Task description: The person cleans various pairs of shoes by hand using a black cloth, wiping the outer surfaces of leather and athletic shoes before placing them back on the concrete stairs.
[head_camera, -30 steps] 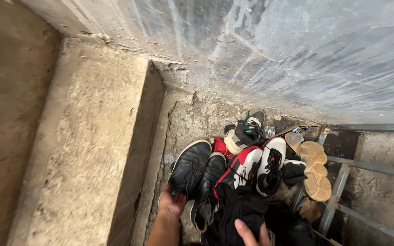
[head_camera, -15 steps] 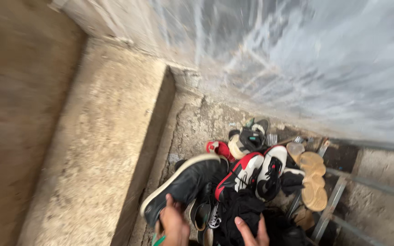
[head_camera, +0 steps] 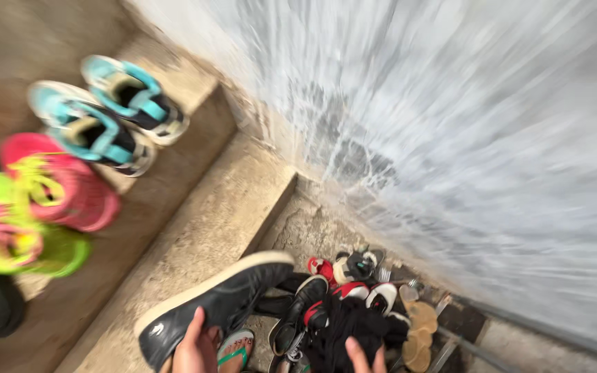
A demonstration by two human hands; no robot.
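Note:
My left hand point(head_camera: 193, 347) grips a black shoe with a pale sole point(head_camera: 210, 305) by its heel end and holds it lifted, toe pointing up and to the right, over the edge of a concrete step point(head_camera: 226, 221). At the bottom edge, my right hand point(head_camera: 361, 357) presses into a black cloth point(head_camera: 345, 324) that lies on a heap of shoes point(head_camera: 354, 287). Only the fingertips of that hand show. The heap holds black, red-and-white and tan-soled shoes in a sunken corner of the floor.
On the upper step at the left stand a teal pair point(head_camera: 108, 110), a pink shoe point(head_camera: 60, 186) and a lime-green shoe point(head_camera: 8, 224). A foot in a green flip-flop point(head_camera: 235, 347) is below the black shoe. A grey wall point(head_camera: 450, 138) runs along the right. Metal bars point(head_camera: 450, 338) lie at the lower right.
The camera has tilted up and left, which brings the coloured shoes on the step into view. My left hand has lifted the black shoe out of the heap toward the step. My right hand stays on the cloth.

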